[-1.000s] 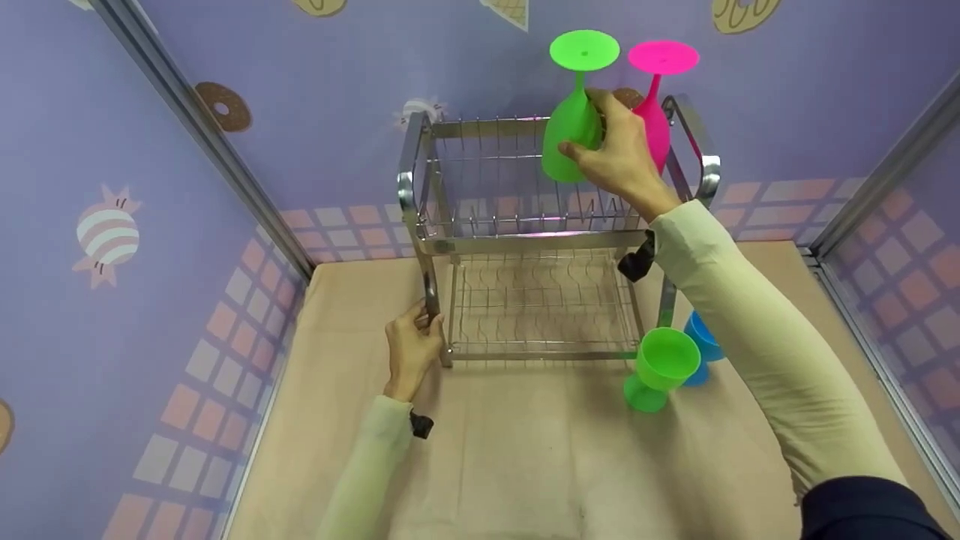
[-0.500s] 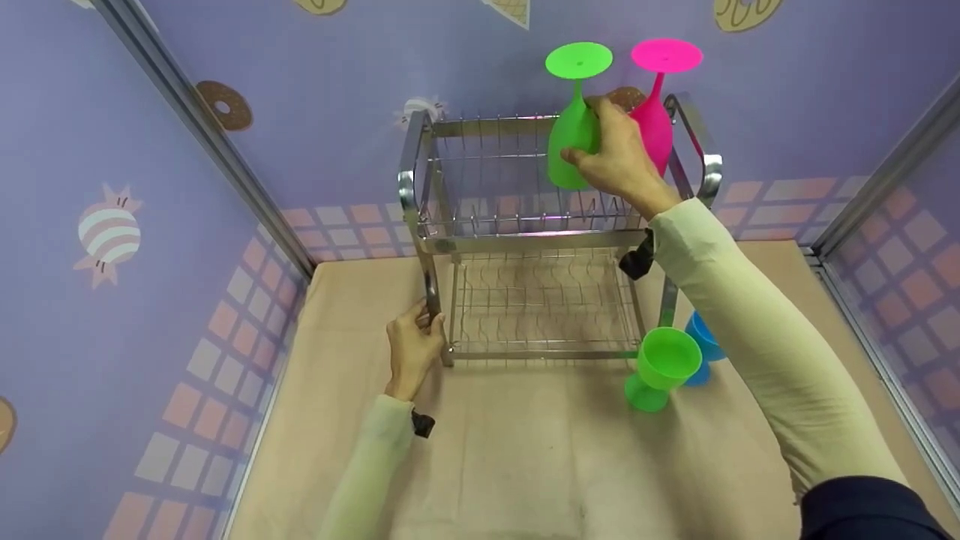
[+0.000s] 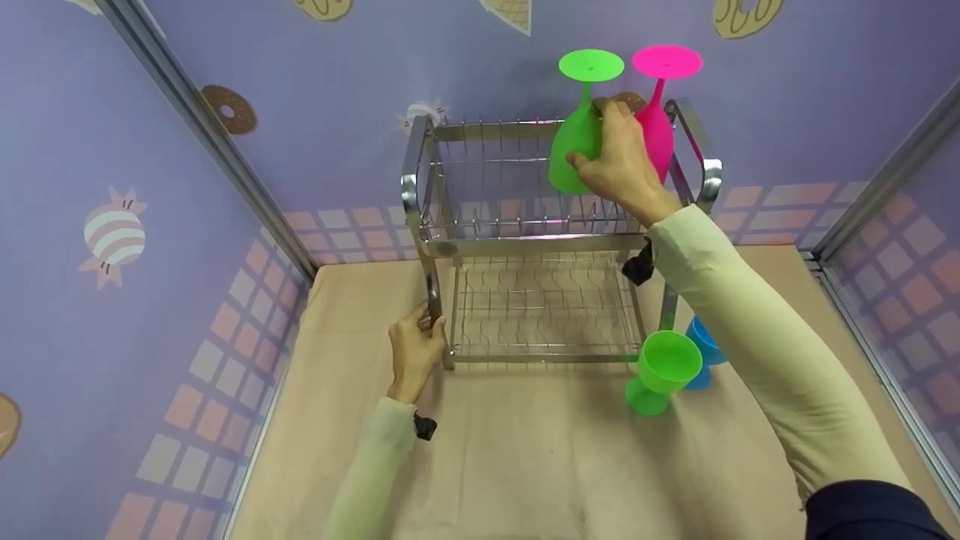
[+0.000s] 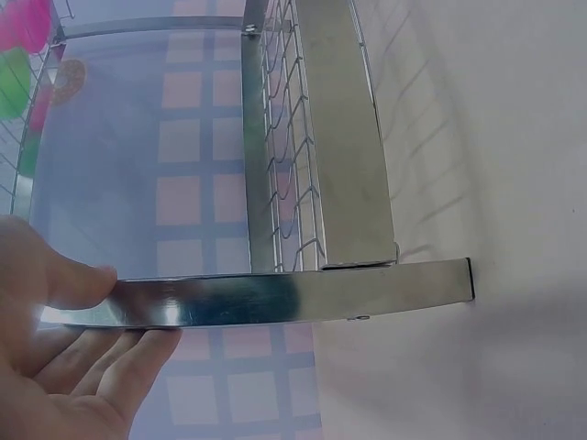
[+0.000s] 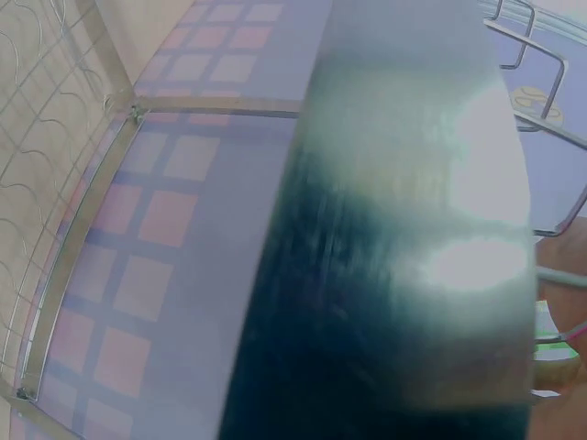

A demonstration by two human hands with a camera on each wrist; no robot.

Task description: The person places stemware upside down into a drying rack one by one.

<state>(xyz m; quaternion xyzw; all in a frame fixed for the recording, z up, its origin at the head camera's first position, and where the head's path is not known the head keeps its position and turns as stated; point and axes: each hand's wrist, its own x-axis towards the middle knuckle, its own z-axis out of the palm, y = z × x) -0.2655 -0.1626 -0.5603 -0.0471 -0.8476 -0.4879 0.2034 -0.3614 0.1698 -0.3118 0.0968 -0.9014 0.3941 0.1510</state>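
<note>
A silver metal two-tier dish rack (image 3: 525, 245), its middle taken as the dial's centre in the head view, stands on a beige cloth (image 3: 517, 450). Toward 1 o'clock, the right hand (image 3: 621, 161) pinches the bowl of a bright green, long-stemmed goblet (image 3: 574, 154), thumb on the near side and fingers on the far side. The goblet is upside down, its round foot at the top, just past 12 o'clock at the upper tier; whether its rim touches the wires cannot be told. Just beyond the hand at 1 o'clock, a hot-pink stemmed goblet (image 3: 658, 139) also stands upside down, partly hidden by the fingers. At 8 o'clock, the left hand (image 3: 415, 352) grips the rack's flat metal side post (image 4: 211, 301), thumb on one face and fingers on the other. Between 4 and 5 o'clock, a light green footed cup (image 3: 670, 361) stands upright on the cloth, near the rack's front corner. A blue footed cup (image 3: 702, 341) stands just behind it at 4 o'clock, partly covered by the right sleeve (image 3: 750, 330).
</note>
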